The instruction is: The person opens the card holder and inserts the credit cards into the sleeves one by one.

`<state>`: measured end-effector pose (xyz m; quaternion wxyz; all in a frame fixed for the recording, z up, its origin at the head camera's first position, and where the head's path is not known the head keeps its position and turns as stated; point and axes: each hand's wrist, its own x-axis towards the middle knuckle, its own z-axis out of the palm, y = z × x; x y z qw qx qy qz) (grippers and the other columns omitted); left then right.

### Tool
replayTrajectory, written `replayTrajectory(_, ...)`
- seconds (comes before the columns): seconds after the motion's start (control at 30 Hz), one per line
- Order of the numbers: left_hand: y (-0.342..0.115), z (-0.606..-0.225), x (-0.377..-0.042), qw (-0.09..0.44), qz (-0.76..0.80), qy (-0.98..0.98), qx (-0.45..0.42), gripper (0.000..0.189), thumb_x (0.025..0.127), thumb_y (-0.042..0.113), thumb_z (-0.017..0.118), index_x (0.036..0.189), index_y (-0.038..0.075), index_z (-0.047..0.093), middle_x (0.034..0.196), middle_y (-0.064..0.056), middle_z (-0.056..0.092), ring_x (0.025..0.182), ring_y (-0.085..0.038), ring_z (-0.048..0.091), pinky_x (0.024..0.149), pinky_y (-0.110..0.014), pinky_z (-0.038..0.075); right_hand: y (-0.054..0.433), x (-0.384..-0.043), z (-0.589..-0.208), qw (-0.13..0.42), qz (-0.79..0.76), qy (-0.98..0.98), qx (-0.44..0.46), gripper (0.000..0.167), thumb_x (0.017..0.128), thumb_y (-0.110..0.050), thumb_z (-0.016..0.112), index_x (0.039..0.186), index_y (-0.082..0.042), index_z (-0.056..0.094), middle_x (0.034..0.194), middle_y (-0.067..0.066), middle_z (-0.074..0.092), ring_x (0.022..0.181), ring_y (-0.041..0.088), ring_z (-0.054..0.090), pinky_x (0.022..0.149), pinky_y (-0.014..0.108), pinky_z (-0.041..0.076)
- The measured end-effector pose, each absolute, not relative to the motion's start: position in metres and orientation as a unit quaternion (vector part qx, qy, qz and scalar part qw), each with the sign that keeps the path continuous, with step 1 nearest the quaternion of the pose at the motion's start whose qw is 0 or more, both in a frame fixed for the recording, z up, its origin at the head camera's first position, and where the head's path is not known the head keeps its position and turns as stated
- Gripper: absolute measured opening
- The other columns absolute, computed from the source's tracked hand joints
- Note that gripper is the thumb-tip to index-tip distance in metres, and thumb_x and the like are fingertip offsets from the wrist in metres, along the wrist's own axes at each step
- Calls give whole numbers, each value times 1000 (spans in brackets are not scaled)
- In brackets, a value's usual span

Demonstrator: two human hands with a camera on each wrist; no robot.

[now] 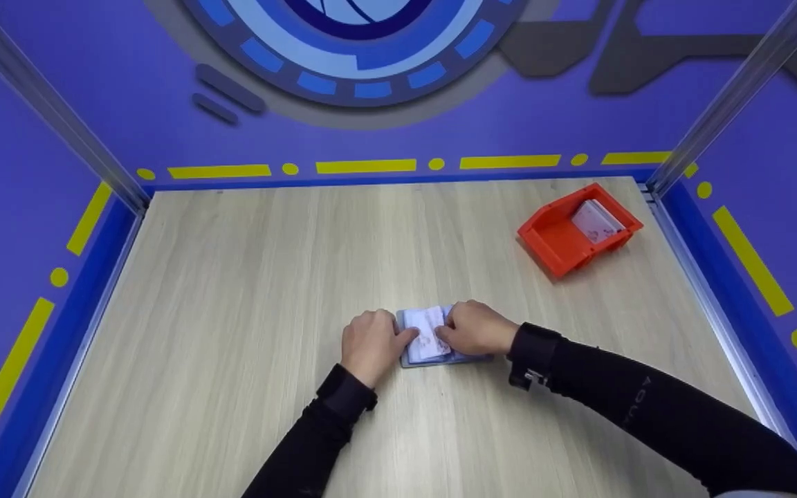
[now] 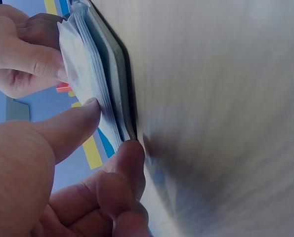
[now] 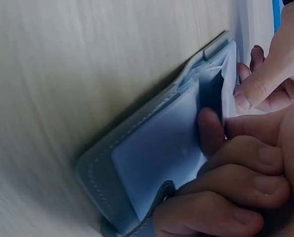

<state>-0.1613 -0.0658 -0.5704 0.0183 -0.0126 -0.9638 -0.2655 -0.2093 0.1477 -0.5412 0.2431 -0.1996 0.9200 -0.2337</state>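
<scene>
A grey-blue card holder [image 1: 464, 359] with clear plastic sleeves lies open on the table. Its stitched cover [image 3: 100, 190] and a snap strap show in the right wrist view. My left hand [image 1: 373, 346] grips the holder's left side, thumb on top of the stacked sleeves [image 2: 82, 64] and fingers at the cover's edge. From the right, my right hand [image 1: 478, 328] pinches a raised sleeve [image 1: 428, 332] between thumb and index finger. Pinkish print shows in that sleeve. In the right wrist view the index fingertip is behind the lifted sleeve.
An orange-red open bin [image 1: 557, 242] stands at the back right of the wooden table [image 1: 246, 290], holding a stack of white printed cards [image 1: 596, 221]. Blue-purple walls [image 1: 398, 145] enclose the table at the back and both sides.
</scene>
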Motion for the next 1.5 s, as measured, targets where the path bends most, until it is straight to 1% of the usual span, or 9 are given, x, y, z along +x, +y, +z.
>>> replayTrajectory(0.13,-66,-569,-161,17,-264,-964,-16,57,93,46,89,58,19,53,61,9,46,55,-9,40,50,-27,29,145,-210,-540,244,-221,920,-211,47,101,-18,60,57,-21,42,56,-10,37,54,11,38,54,28,30)
replayTrajectory(0.23,-66,-568,-161,20,-262,-965,-19,59,93,46,88,58,20,48,62,10,43,55,-9,39,50,-28,28,143,-211,-539,253,-209,920,-216,47,102,-18,60,58,-20,44,56,-10,38,54,11,38,54,28,30)
replayTrajectory(0.53,-67,-569,-161,25,-259,-965,-21,61,90,50,90,58,22,47,63,10,46,56,-10,41,51,-30,31,138,-211,-536,246,-191,925,-218,48,104,-19,65,58,-20,51,56,-10,41,55,11,41,53,27,30)
replayTrajectory(0.77,-66,-569,-161,13,-264,-964,-18,64,90,50,90,59,22,41,63,10,40,56,-10,38,51,-30,29,138,-212,-537,248,-197,927,-199,48,102,-21,69,57,-21,54,53,-11,43,53,10,41,53,27,31)
replayTrajectory(0.87,-65,-569,-161,11,-265,-964,-16,63,90,50,90,59,22,43,63,10,40,57,-10,39,51,-30,29,140,-213,-537,253,-200,927,-191,47,103,-24,70,58,-20,57,54,-11,45,54,10,43,53,27,32)
replayTrajectory(1.03,-64,-569,-161,22,-261,-965,-19,57,90,50,90,60,19,53,63,9,48,57,-10,43,52,-30,31,148,-217,-533,246,-237,918,-202,42,103,-25,73,62,-18,65,57,-11,44,56,8,44,56,26,33)
replayTrajectory(1.2,-65,-568,-160,25,-263,-964,-20,52,89,49,91,63,17,59,64,7,55,57,-11,48,52,-31,34,160,-225,-521,225,-267,912,-215,42,105,-25,72,65,-17,62,59,-11,41,57,9,43,57,26,31)
replayTrajectory(1.4,-65,-569,-161,13,-266,-964,-10,51,89,49,91,64,17,60,65,5,59,58,-13,52,54,-33,37,174,-237,-507,203,-275,918,-203,33,107,-26,71,82,-5,78,66,-7,55,62,12,53,60,27,42)
replayTrajectory(1.5,-65,-569,-161,8,-268,-963,-7,50,89,49,91,65,17,61,65,5,60,59,-13,53,55,-33,38,181,-242,-503,191,-268,925,-192,30,107,-26,71,87,-5,80,71,-4,60,65,14,56,63,30,45)
